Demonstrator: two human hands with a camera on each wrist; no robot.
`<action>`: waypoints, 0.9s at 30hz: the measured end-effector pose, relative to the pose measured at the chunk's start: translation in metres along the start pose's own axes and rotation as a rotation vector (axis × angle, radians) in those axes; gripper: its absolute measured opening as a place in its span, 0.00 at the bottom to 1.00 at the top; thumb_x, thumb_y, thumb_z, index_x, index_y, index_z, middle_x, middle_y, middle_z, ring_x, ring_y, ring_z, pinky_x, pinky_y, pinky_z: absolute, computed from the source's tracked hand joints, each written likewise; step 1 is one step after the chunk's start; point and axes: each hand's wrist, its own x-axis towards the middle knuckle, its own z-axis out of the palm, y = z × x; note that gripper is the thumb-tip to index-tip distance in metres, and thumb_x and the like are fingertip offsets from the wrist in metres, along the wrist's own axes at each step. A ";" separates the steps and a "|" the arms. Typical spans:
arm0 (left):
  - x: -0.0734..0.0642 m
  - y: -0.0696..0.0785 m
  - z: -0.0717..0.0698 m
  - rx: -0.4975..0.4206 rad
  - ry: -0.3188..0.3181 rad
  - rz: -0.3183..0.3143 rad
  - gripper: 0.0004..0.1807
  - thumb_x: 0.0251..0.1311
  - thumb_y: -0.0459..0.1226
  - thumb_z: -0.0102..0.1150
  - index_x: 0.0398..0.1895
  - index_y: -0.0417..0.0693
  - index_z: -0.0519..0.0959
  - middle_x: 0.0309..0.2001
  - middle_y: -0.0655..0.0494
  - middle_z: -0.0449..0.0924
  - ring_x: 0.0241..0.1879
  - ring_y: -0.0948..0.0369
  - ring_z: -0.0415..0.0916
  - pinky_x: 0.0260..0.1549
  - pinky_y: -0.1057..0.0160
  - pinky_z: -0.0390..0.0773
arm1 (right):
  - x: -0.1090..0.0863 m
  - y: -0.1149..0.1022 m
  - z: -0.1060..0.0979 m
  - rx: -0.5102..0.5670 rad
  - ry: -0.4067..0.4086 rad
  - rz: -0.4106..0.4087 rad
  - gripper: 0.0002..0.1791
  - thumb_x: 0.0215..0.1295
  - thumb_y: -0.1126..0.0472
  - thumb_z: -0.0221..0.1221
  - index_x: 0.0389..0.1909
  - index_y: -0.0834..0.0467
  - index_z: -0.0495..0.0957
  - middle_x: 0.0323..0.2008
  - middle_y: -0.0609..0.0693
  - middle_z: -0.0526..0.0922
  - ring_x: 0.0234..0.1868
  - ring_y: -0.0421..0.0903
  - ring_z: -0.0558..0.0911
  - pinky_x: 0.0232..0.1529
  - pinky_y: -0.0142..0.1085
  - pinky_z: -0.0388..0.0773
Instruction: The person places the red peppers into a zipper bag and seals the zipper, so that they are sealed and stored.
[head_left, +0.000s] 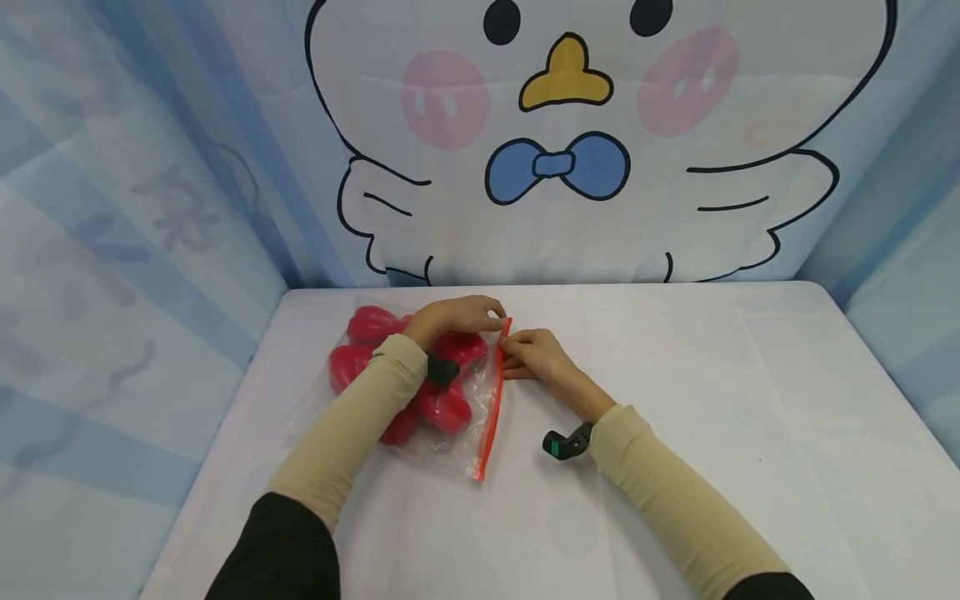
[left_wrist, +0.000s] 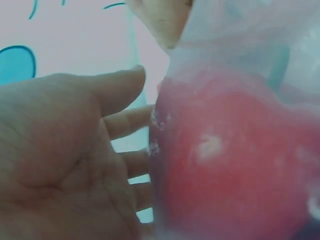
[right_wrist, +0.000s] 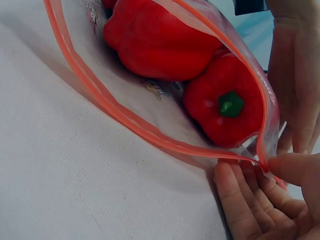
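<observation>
A clear zip bag (head_left: 483,442) with an orange-red zip strip lies on the table, holding several red bell peppers (right_wrist: 150,40); one shows its green stem. Its mouth gapes wide in the right wrist view. At the far corner of the mouth, my right hand (head_left: 542,360) pinches the zip strip between thumb and fingers. My left hand (head_left: 461,317) reaches over the bag near that same corner. In the left wrist view, the left hand (left_wrist: 65,155) has thumb and fingers extended beside the bag, the fingertips hidden behind the plastic.
The white table (head_left: 720,417) ends at a backdrop (head_left: 555,233) printed with a cartoon bird. Blue patterned curtains (head_left: 112,292) hang at both sides. A small black device (head_left: 566,443) is on the right wrist, and another dark one (head_left: 442,371) is at the left wrist.
</observation>
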 end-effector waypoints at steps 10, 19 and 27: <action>0.025 -0.001 0.000 0.064 0.097 0.055 0.16 0.76 0.41 0.56 0.51 0.37 0.85 0.51 0.45 0.84 0.45 0.59 0.73 0.52 0.61 0.77 | 0.000 -0.001 0.000 0.013 -0.022 0.017 0.19 0.78 0.59 0.56 0.56 0.72 0.78 0.32 0.53 0.84 0.31 0.41 0.87 0.42 0.38 0.89; 0.034 0.000 0.002 0.149 0.234 -0.019 0.12 0.69 0.44 0.65 0.35 0.45 0.89 0.29 0.60 0.79 0.34 0.62 0.69 0.49 0.55 0.72 | 0.000 0.000 0.000 0.045 -0.020 0.012 0.11 0.77 0.60 0.57 0.45 0.66 0.79 0.31 0.51 0.84 0.31 0.42 0.87 0.40 0.38 0.89; 0.042 0.001 0.007 0.212 0.326 -0.074 0.12 0.68 0.46 0.66 0.30 0.50 0.88 0.31 0.59 0.83 0.38 0.60 0.74 0.62 0.42 0.68 | -0.006 -0.002 0.001 0.070 -0.007 0.022 0.07 0.76 0.61 0.58 0.40 0.62 0.78 0.30 0.51 0.81 0.31 0.42 0.85 0.39 0.38 0.89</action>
